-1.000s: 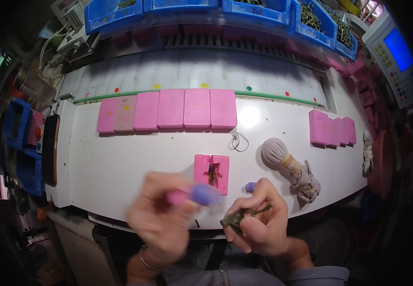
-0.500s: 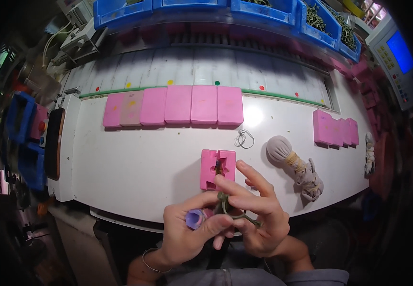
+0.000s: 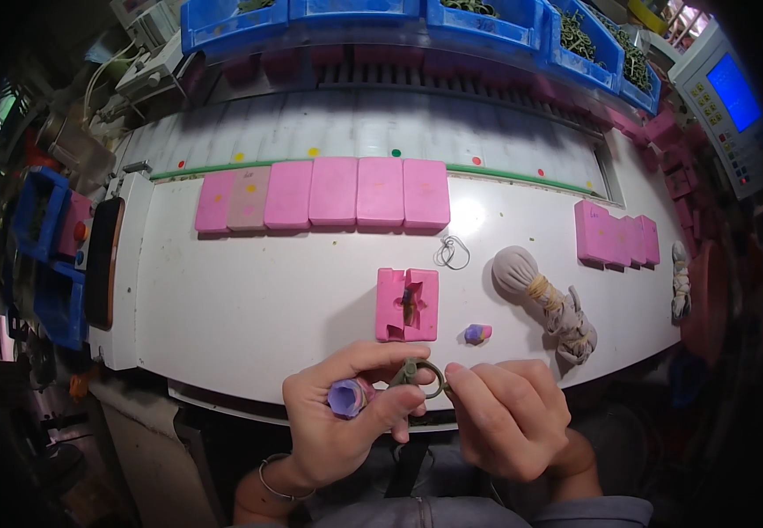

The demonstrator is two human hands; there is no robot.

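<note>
Between the left hand and right hand, a thin dull-green ring part looks waxy. Just above, the pink mould block looks matt, rubbery; the white tabletop smooth, slightly glossy.

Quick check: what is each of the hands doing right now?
Left hand: closed around a purple putty-like lump, fingertips on a small olive-green wire ring piece.
Right hand: pinching the same ring piece.

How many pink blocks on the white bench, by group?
Back row: 6
Right cluster: 4, as far as the edges show
Opened block near the hands: 1
Total: 11
</note>
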